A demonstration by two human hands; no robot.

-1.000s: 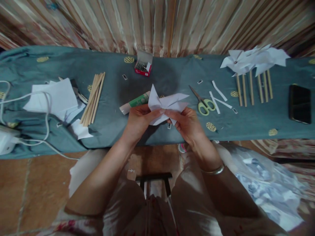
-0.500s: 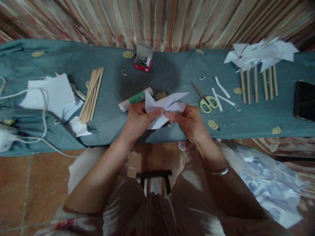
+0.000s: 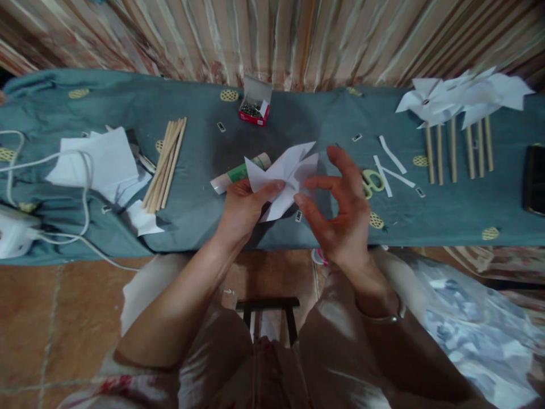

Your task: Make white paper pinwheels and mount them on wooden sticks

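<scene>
A white paper pinwheel point(image 3: 283, 177) is pinched in my left hand point(image 3: 242, 210), the thumb pressing near its centre. My right hand point(image 3: 343, 216) is beside the pinwheel's right edge with its fingers apart; whether a fingertip touches the paper I cannot tell. Behind my left hand lies a glue stick point(image 3: 225, 180) with a green and white label. The scissors point(image 3: 372, 184) with pale green handles are partly hidden by my right hand. At the back stands an open red box point(image 3: 254, 116) of small metal pins.
Wooden sticks point(image 3: 164, 165) and white paper sheets point(image 3: 96, 156) lie on the left, near a white cable point(image 3: 87, 199). Paper strips point(image 3: 390, 156) are on the right. Finished pinwheels on sticks point(image 3: 464, 99) lie at the far right, near a dark device point(image 3: 534, 179).
My right hand has let go of the pinwheel's centre and spread its fingers, moving slightly right over the scissors. My left hand keeps its pinch. The view has shifted a little.
</scene>
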